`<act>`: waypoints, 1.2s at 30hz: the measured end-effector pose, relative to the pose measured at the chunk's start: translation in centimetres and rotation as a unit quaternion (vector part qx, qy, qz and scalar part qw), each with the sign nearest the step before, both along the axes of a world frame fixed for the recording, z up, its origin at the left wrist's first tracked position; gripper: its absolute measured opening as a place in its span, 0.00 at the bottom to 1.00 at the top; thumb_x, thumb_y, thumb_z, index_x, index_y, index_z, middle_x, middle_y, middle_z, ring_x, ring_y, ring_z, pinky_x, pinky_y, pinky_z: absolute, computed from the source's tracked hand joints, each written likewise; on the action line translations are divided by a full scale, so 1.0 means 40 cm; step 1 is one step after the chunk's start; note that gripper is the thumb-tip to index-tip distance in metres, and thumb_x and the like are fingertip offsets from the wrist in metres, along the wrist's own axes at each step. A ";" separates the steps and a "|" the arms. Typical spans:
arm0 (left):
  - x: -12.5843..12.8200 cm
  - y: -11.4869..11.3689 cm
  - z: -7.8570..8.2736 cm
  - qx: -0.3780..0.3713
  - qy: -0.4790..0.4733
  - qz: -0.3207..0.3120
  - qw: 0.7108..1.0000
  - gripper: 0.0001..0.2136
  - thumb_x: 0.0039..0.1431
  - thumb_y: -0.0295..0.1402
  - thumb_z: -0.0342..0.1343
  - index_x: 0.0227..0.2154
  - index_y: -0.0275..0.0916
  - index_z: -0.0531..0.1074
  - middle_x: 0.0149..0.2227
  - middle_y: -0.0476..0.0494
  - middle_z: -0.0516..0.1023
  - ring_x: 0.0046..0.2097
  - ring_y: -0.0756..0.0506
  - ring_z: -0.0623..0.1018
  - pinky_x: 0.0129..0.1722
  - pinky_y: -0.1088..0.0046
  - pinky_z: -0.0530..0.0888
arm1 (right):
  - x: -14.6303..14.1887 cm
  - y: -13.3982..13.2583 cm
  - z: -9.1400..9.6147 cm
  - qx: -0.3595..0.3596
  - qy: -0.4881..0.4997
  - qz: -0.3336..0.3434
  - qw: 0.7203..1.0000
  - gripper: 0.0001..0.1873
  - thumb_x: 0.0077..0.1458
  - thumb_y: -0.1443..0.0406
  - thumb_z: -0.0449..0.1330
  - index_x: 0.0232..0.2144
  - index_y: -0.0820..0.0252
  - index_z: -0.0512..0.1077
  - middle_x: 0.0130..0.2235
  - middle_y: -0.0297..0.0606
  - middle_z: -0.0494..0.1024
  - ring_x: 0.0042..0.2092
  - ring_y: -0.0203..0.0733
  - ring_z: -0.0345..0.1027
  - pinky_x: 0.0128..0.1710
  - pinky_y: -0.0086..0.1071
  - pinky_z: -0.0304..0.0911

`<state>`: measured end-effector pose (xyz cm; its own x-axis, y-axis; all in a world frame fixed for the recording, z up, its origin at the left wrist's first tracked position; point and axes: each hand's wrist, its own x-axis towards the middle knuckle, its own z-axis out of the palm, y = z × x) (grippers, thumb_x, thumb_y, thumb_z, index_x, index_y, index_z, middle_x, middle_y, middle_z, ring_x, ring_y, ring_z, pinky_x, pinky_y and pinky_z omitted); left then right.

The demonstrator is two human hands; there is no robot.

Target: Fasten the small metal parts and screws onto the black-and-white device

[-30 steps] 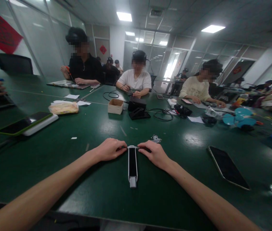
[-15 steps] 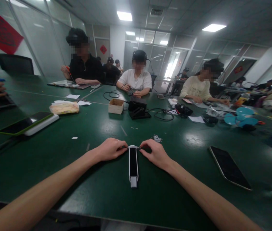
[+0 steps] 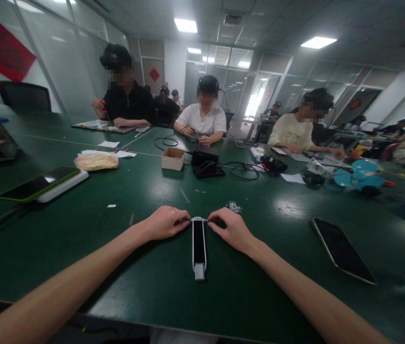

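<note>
A slim device with a white frame and a black face [image 3: 198, 243] lies lengthwise on the green table, its light-grey block end toward me. Across its far end runs a thin grey rod [image 3: 192, 220], sticking out on both sides. On the left, my left hand [image 3: 166, 223] rests on the table, thumb and forefinger pinched on the rod's tip. From the other side my right hand [image 3: 229, 228] pinches the opposite tip in the same way. The fingertips hide the rod's ends. Just beyond my right hand lies a small silvery part [image 3: 234, 206].
A phone [image 3: 344, 251] lies to the right; another phone [image 3: 40, 183] rests on a white block at left. Farther off are a small open box [image 3: 173, 160], a black stand [image 3: 207, 165], a wrapped packet [image 3: 96, 161] and blue fan blades [image 3: 358, 176]. Several people sit around the table.
My hands and the device hold nearly the same position. At the far left, another person's hand has drawn back toward the picture's edge.
</note>
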<state>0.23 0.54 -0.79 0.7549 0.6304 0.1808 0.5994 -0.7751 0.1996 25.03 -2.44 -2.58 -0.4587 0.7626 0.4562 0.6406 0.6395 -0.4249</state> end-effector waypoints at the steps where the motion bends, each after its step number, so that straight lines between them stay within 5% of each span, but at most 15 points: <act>1: 0.000 0.000 0.000 0.001 0.000 0.001 1.000 0.10 0.64 0.34 0.49 0.40 0.39 0.74 0.30 0.47 0.79 0.31 0.48 0.77 0.30 0.76 0.68 | 0.000 -0.001 0.002 -0.002 -0.003 0.002 1.000 0.03 0.56 0.69 0.60 0.35 0.60 0.73 0.35 0.39 0.77 0.37 0.41 0.70 0.37 0.35 0.67; 36: 0.000 0.003 -0.001 0.011 0.003 0.004 1.000 0.09 0.64 0.34 0.50 0.39 0.39 0.74 0.27 0.49 0.77 0.28 0.49 0.76 0.28 0.77 0.66 | -0.009 -0.003 0.012 -0.023 -0.024 0.018 0.999 0.07 0.60 0.66 0.58 0.40 0.61 0.74 0.39 0.41 0.78 0.42 0.43 0.69 0.44 0.39 0.66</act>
